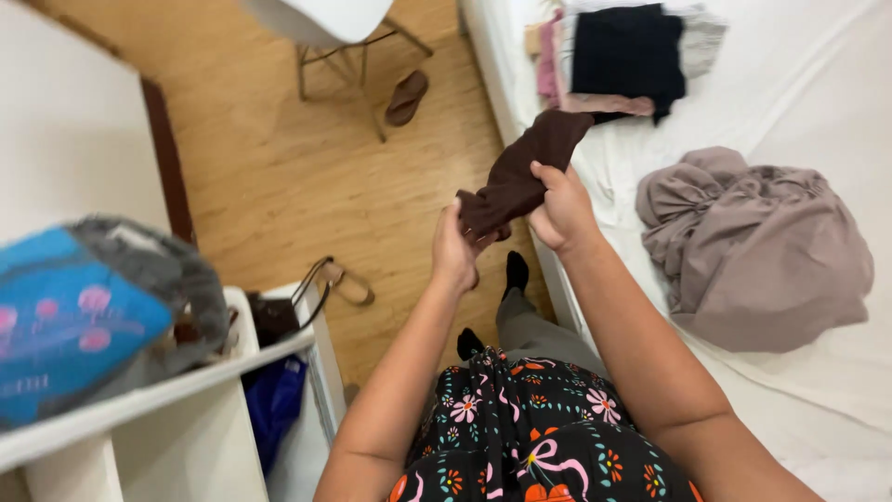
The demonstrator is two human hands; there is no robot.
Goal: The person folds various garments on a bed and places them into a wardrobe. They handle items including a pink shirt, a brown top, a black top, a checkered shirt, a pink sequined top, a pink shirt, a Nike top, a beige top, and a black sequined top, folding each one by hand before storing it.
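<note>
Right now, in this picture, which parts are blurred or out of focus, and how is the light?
Head view: the blue and grey bag at the near left is soft and out of focus; the dark brown cloth and both hands, left hand and right hand, look sharp; light is even and soft, with weak shadows on the wooden floor; the white bed sheet is bright, nearly washed out.

There is a single view, taken from the person's head and tilted steeply down over the chest and both forearms. It sits close: the left hand (455, 249) and right hand (561, 210) fill the middle of the frame, with the fingers (548, 174) pointing away from the lens. Beyond the fingers lies the wooden floor (307, 177); to their right runs the bed (799, 93); to their left and nearer the lens stands a white shelf (139, 400).
</note>
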